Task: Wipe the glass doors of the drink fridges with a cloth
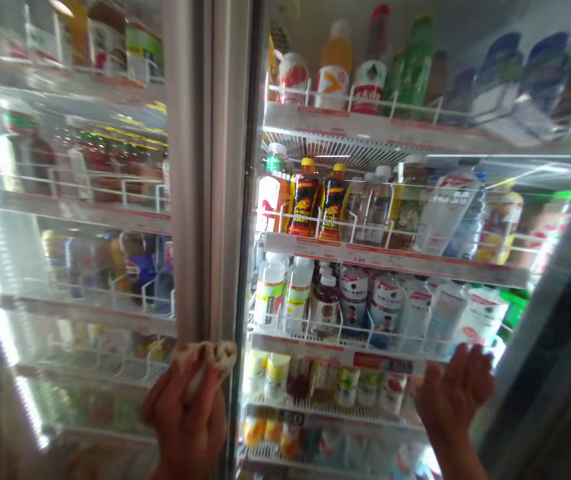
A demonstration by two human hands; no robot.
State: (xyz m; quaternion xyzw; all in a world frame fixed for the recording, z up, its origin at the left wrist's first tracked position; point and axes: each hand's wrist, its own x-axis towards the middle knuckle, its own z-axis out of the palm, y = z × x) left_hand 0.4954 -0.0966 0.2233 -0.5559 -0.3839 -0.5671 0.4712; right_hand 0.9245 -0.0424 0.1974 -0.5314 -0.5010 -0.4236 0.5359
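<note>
I face a drinks fridge with glass doors. My left hand is closed around a crumpled pale cloth, pressed against the metal door frame between the two doors. My right hand lies open, fingers stretched up, flat against the glass of the right door. Behind that glass stand rows of bottles, among them two dark bottles with yellow caps and white bottles on wire shelves.
The left door is shut, with blurred bottles and cans behind it and a bright light strip down its left edge. A dark frame runs down the right side. Lower shelves hold small cups and bottles.
</note>
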